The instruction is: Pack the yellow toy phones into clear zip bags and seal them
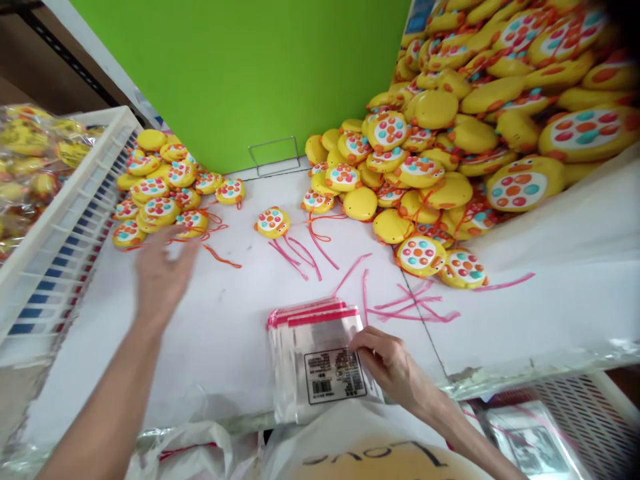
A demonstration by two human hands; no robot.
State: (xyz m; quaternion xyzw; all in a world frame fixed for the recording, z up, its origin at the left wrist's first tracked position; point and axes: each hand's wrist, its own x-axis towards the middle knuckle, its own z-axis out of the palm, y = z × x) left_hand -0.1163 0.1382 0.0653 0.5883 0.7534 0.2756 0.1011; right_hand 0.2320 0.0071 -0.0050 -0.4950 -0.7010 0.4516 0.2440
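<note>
My left hand (163, 273), a little smeared by motion, is at the front of the left pile of yellow turtle-shaped toys (159, 208). Its thumb and fingers are apart, close to a toy with an orange cord (193, 224), and nothing shows between them. At the table's front edge, my right hand (387, 357) pinches the right side of the top clear plastic bag (320, 337). That bag lies on a stack of similar bags with pink-red strips along their far edge and a printed black label. A single toy (273, 222) lies between the two piles, dotted side up.
A large heap of the same toys (435, 147) fills the right side. Pink strips (415, 307) lie scattered on the white tabletop (230, 273). A white basket (75, 220) with bagged toys stands left. Behind are a green panel (240, 73) and a wire stand (275, 157).
</note>
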